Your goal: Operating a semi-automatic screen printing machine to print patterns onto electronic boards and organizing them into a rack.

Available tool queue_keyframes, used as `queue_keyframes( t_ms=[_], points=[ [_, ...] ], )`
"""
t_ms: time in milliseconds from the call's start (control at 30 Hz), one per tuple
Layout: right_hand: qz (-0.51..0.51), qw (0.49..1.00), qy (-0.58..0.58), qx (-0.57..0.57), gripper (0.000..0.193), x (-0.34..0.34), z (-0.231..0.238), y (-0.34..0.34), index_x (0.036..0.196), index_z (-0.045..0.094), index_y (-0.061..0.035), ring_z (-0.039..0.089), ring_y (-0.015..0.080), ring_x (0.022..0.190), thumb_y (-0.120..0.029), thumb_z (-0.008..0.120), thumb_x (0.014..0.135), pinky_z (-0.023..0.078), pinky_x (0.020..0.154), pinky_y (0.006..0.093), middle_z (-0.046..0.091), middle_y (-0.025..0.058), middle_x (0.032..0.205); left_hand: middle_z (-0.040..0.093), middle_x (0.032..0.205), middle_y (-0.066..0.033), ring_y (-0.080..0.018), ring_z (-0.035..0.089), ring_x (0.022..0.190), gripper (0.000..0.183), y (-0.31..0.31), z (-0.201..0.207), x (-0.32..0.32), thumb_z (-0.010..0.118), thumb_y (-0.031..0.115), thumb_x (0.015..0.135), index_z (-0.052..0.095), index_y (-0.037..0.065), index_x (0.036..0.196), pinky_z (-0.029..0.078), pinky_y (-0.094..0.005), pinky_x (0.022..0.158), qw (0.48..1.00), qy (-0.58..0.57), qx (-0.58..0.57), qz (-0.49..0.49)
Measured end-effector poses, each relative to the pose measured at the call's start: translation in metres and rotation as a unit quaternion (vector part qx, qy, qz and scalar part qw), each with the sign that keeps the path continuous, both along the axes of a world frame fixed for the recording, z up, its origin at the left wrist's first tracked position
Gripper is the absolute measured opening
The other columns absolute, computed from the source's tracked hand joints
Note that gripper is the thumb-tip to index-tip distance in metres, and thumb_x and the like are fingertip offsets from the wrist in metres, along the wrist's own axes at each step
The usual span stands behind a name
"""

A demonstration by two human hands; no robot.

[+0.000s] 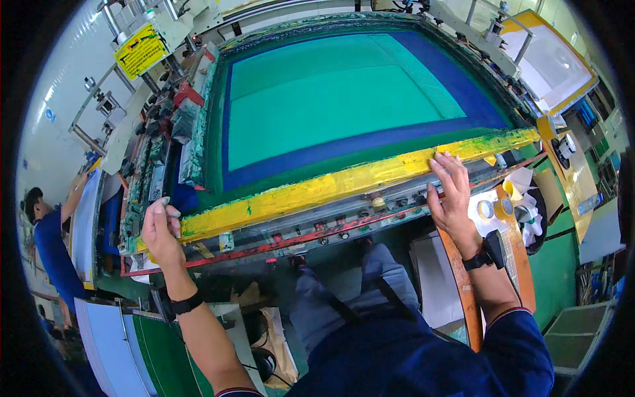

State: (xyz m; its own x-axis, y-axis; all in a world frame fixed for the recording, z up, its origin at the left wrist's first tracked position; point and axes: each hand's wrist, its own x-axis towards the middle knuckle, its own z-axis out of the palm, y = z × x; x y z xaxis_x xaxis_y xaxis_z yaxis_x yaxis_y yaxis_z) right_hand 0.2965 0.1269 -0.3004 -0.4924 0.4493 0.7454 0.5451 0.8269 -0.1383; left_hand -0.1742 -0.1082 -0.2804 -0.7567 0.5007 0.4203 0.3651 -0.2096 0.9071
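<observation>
A large screen printing frame [331, 190] lies before me, its near rail covered in yellow tape with green ink smears. Inside it is a green mesh area [331, 92] with a dark blue border. My left hand [163, 233] is closed at the left end of the yellow rail, fingers bent against it; part of the grip is hidden. Toward the rail's right end, my right hand [452, 198] has its fingers over the top and its thumb at the front side. A dark band is on each wrist.
Ink-stained clamps [188, 142] line the left side, below a yellow sign [141, 51]. Under the near rail runs a red bar [304, 239]. Tape rolls [504, 208] sit on a table at right. Another person [56, 241] works at far left. A yellow-edged frame [549, 59] leans at far right.
</observation>
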Motion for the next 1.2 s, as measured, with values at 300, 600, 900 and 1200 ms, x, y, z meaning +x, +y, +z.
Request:
queue_keyframes(
  t_ms=[300,600,900,1200],
  points=[
    [-0.005,1.0,-0.003,0.01,0.048,0.007,0.001,0.0,0.123,0.057,-0.0023,0.05,0.039,0.121,0.0,0.062,0.075,0.034,0.106,0.0525,0.055,0.0184,0.126,0.059,0.075,-0.0023,-0.0039,0.043,0.054,0.022,0.011,0.004,0.007,0.052,0.021,0.099,0.063,0.002,0.104,0.031,-0.0186,0.046,1.0,-0.015,0.012,-0.01],
    [-0.014,1.0,-0.012,0.011,0.049,0.01,0.003,-0.002,0.124,0.056,-0.0031,0.05,0.039,0.12,0.001,0.061,0.076,0.034,0.106,0.0526,0.055,0.0182,0.125,0.06,0.076,-0.0021,-0.0038,0.044,0.055,0.02,0.011,0.005,0.009,0.051,0.018,0.099,0.063,0.001,0.104,0.032,-0.0182,0.046,1.0,-0.016,0.014,-0.02],
    [-0.015,1.0,-0.011,0.016,0.048,0.01,0.002,-0.001,0.124,0.056,-0.003,0.05,0.0391,0.121,0.001,0.06,0.076,0.034,0.107,0.0529,0.055,0.0182,0.125,0.06,0.076,-0.0023,-0.0039,0.044,0.055,0.02,0.01,0.005,0.009,0.051,0.017,0.099,0.063,0.002,0.104,0.033,-0.0182,0.047,1.0,-0.009,0.014,-0.024],
    [-0.018,1.0,-0.006,0.019,0.048,0.01,0.003,-0.001,0.122,0.057,-0.0022,0.051,0.0395,0.12,0.001,0.06,0.075,0.034,0.106,0.053,0.056,0.0191,0.124,0.06,0.077,-0.0028,-0.0039,0.043,0.055,0.021,0.012,0.005,0.01,0.051,0.017,0.099,0.063,0.001,0.105,0.033,-0.0183,0.047,0.999,-0.008,0.017,-0.027]
  ],
)
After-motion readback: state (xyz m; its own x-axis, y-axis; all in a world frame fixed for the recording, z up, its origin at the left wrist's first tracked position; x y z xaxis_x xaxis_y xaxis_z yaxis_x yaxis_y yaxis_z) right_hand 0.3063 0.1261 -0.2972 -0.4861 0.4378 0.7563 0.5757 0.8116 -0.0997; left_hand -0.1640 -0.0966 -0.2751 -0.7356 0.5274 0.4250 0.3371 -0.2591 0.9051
